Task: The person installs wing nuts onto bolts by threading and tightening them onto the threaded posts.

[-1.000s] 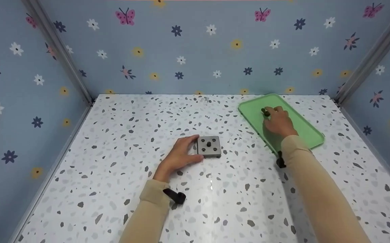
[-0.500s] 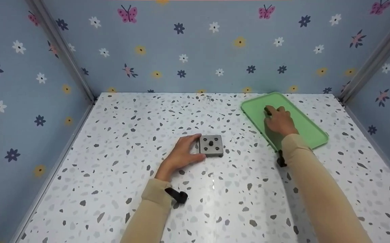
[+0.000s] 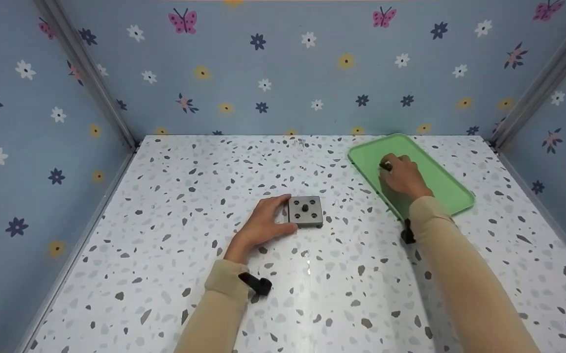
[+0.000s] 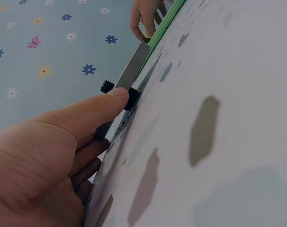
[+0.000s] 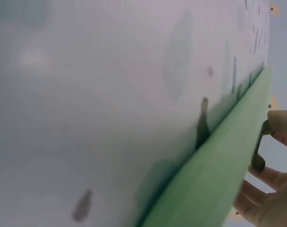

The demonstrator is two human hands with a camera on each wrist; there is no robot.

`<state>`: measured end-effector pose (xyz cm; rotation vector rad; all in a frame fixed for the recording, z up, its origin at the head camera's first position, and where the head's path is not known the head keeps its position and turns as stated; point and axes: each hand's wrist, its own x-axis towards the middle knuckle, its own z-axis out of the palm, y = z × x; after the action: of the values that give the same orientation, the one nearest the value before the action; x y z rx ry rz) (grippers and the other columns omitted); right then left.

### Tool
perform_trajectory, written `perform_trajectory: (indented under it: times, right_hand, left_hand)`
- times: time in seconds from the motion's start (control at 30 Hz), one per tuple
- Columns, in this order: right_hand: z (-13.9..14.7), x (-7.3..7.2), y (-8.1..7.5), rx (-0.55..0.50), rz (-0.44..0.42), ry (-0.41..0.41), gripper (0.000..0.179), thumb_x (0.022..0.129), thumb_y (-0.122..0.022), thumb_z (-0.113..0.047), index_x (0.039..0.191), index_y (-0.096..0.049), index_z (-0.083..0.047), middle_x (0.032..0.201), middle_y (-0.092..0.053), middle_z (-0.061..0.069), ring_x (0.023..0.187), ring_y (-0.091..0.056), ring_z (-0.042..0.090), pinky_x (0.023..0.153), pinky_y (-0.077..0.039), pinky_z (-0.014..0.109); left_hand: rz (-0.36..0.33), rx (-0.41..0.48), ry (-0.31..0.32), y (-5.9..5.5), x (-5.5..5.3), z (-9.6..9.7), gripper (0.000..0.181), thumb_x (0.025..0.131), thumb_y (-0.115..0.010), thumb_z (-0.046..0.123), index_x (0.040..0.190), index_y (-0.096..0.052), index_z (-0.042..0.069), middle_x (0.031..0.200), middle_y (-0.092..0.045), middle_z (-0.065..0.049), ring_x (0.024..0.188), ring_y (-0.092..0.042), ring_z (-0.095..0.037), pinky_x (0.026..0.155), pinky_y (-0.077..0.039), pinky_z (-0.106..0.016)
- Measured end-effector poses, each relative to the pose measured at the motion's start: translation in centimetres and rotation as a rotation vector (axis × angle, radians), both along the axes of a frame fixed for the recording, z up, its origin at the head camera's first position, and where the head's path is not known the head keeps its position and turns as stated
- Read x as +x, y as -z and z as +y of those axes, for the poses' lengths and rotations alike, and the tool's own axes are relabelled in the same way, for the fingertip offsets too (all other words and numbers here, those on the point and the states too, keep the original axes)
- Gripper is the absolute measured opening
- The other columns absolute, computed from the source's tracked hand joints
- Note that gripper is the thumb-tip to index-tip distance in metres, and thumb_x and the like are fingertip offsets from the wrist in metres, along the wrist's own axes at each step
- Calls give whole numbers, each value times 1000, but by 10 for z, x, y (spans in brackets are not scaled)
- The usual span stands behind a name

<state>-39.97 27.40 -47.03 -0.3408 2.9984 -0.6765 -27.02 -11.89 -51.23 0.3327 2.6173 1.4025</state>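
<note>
A square grey metal plate point(image 3: 305, 219) lies mid-table, with several holes and a black threaded stud point(image 4: 107, 86) at its centre. My left hand point(image 3: 263, 223) holds it at the left side, thumb on the near edge and index finger at the far corner. A black foot shows under the plate in the left wrist view. Over the green tray point(image 3: 439, 181), my right hand point(image 3: 403, 176) pinches a small dark piece point(image 5: 258, 161) with rounded ends. Fingers hide part of that piece, and its exact kind cannot be told.
The speckled white table point(image 3: 165, 274) meets a blue flowered back wall point(image 3: 283, 63) and side walls with grey metal corner posts point(image 3: 91, 73). A black wrist mount point(image 3: 256, 284) sits on the left sleeve, another point(image 3: 407, 233) on the right.
The dark piece has turned slightly in my right fingers and sits a little lower in view. My left hand and the metal plate have stayed in place; the view has shifted slightly.
</note>
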Motion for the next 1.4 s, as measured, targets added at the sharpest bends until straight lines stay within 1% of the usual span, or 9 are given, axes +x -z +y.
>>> perform_trajectory:
  times: [0.23, 0.5, 0.67, 0.8, 0.93, 1.03, 1.2, 1.33, 1.4]
  right_hand:
    - [-1, -1, 5, -36, 23, 15, 32, 112, -51, -25, 131, -54, 0, 143, -45, 36, 126, -46, 54, 102, -42, 69]
    - [3, 1, 6, -65, 50, 1, 28, 110, -57, -21, 122, -57, 5, 136, -50, 34, 117, -52, 48, 99, -45, 65]
    - [3, 1, 7, -108, 43, 8, 37, 110, -56, -20, 135, -56, 7, 143, -46, 37, 122, -50, 51, 104, -43, 68]
    - [6, 1, 6, -129, 20, 31, 54, 109, -56, -24, 150, -46, 10, 149, -43, 38, 133, -45, 56, 112, -39, 70]
    - [11, 2, 6, -125, -12, 71, 66, 108, -57, -28, 157, -36, 12, 156, -38, 39, 143, -37, 57, 117, -36, 70]
    - [13, 3, 5, -121, -29, 93, 72, 108, -58, -30, 158, -31, 15, 155, -38, 41, 143, -37, 58, 117, -37, 70]
    - [14, 5, 4, -126, -32, 98, 76, 107, -60, -33, 156, -31, 18, 148, -42, 43, 139, -41, 59, 114, -39, 70]
    - [12, 5, 1, -127, -23, 107, 76, 106, -62, -34, 152, -35, 20, 143, -46, 43, 134, -44, 59, 112, -41, 70]
    - [10, 5, 0, -123, -11, 109, 72, 105, -63, -33, 148, -41, 20, 139, -50, 42, 131, -47, 59, 109, -43, 70]
  left_hand:
    - [-14, -9, -15, 1, 1, 0, 90, 87, -87, 34, 164, -41, 23, 166, -40, -7, 155, -33, -28, 131, -23, -47]
    - [-25, -1, -18, -2, 1, 1, 90, 88, -87, 33, 165, -41, 22, 168, -38, -9, 155, -33, -29, 131, -23, -50]
    - [-22, -5, -21, -2, 2, 0, 90, 88, -87, 33, 164, -41, 24, 169, -37, -8, 156, -32, -29, 131, -23, -50]
    - [-6, -11, -12, -2, 1, 0, 89, 88, -86, 33, 164, -41, 22, 168, -39, -7, 156, -31, -28, 131, -22, -49]
    - [-3, -9, 7, -1, 0, 2, 89, 89, -86, 32, 164, -41, 20, 167, -40, -7, 157, -30, -28, 131, -21, -48]
    - [-18, -6, 8, -1, 0, 4, 90, 88, -86, 33, 165, -40, 21, 168, -38, -7, 157, -30, -28, 131, -22, -49]
    - [-26, 2, -3, 0, 0, 3, 91, 87, -87, 33, 165, -40, 22, 169, -37, -7, 156, -31, -29, 131, -22, -50]
    - [-24, -3, -5, 0, 0, 1, 91, 87, -87, 33, 165, -40, 23, 169, -37, -7, 156, -31, -28, 131, -22, -51]
    - [-22, -1, -7, -1, 0, -1, 91, 87, -87, 34, 165, -40, 23, 169, -37, -7, 156, -31, -28, 131, -22, -51]
